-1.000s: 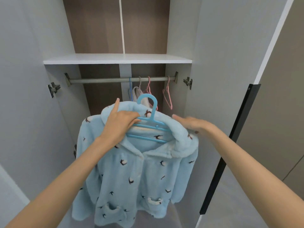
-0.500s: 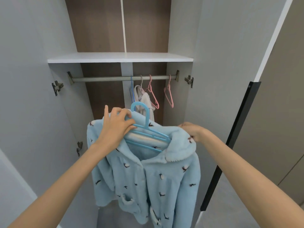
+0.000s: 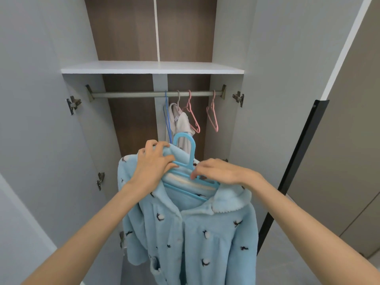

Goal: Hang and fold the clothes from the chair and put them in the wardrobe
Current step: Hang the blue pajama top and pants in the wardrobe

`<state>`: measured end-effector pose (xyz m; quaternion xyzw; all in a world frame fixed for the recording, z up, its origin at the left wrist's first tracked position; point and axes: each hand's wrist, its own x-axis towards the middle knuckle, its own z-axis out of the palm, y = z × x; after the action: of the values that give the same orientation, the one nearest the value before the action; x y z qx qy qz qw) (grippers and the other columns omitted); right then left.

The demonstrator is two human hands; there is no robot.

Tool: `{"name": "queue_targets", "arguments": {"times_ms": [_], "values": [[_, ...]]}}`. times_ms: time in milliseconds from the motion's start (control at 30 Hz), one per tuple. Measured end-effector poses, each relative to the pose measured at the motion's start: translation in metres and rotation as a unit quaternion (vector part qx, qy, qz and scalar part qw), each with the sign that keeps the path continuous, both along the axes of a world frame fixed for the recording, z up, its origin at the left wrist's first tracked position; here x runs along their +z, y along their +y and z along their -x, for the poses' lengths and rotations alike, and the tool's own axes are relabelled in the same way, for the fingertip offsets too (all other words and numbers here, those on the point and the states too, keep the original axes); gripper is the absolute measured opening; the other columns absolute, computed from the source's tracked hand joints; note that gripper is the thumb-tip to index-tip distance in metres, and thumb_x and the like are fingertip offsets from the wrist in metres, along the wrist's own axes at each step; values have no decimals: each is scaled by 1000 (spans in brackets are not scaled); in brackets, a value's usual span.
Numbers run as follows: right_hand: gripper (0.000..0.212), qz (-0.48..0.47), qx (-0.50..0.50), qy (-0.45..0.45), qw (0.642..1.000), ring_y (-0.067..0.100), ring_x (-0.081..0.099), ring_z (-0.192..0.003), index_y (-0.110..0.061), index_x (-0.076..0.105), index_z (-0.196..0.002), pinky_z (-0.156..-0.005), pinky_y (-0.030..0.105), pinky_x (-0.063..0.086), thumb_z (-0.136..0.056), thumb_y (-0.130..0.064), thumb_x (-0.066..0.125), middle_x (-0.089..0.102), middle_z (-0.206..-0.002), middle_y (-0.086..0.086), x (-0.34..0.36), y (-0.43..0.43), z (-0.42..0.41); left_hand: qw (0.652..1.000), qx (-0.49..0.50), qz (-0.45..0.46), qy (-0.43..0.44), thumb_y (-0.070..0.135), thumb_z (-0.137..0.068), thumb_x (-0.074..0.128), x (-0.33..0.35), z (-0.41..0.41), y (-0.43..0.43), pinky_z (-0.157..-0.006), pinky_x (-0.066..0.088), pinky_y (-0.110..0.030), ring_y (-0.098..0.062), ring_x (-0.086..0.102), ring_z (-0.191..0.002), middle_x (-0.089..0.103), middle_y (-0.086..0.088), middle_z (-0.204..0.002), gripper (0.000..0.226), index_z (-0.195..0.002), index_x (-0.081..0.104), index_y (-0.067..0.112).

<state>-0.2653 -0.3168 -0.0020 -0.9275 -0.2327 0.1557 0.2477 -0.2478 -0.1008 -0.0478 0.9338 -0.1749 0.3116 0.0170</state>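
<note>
Now my right grip (image 3: 222,171) came off the shoulder, pinches the hanger (image 3: 192,155) | left grip (image 3: 153,165) clutches fleece top (image 3: 195,233) | both below rail (image 3: 131,94), unhung.

Blue on blue going on here, pretty much

The fleece top (image 3: 205,233) is pale baby blue, dotted all over with little white-and-dark motifs, and the chunky hanger (image 3: 192,153) in it is a brighter sky blue. On the grey rail (image 3: 127,94) there's a thin darker blue hanger (image 3: 167,120), an off-white garment (image 3: 181,124) and pink hangers (image 3: 194,118). The back panel (image 3: 127,27) is brown woodgrain with a white stripe down it, the shelf (image 3: 144,67) is white, and the doors (image 3: 41,79) are pale grey, one with a black edge strip (image 3: 296,161).
</note>
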Motion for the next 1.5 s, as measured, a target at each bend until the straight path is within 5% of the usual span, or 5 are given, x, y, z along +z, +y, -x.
{"name": "queue_targets", "arguments": {"times_ms": [467,700,1033,1200,1500], "values": [[29,168,21,-324,931,25,45,-101,-20,49,-114,-61,33,32,-103,-41,31,50,-115,0,-33,12,7,962,18,-53,267,47,-95,50,36,-7,10,-74,38,-33,-26,55,-91,56,3,-85,39,-129,52,26],[33,221,6,-357,907,31,60,-80,-28,44,-124,-58,31,31,-104,-45,24,60,-113,-2,-36,-5,0,943,6,22,332,32,-88,65,25,-32,36,-79,53,-39,-20,63,-86,69,4,-96,7,-93,70,35],[32,209,-57,-315,924,27,57,-78,-25,45,-116,-58,32,30,-104,-44,23,54,-107,-2,-39,-27,-16,942,15,171,289,72,-86,33,15,-39,43,-90,44,-39,-19,57,-94,64,8,-96,56,-102,63,28],[27,202,-78,-340,915,21,54,-73,-23,41,-110,-57,33,42,-104,-43,23,61,-93,-1,-36,-29,-20,842,81,369,384,86,-76,26,9,-34,36,-76,47,-31,-19,54,-96,59,-2,-99,87,-91,64,9],[30,184,-74,-367,909,21,55,-80,-22,45,-114,-59,32,42,-104,-42,24,60,-94,-1,-38,-32,-24,623,13,708,333,27,-95,59,31,-43,16,-66,51,-25,-11,60,-78,64,-4,-92,14,-88,58,14]]}}
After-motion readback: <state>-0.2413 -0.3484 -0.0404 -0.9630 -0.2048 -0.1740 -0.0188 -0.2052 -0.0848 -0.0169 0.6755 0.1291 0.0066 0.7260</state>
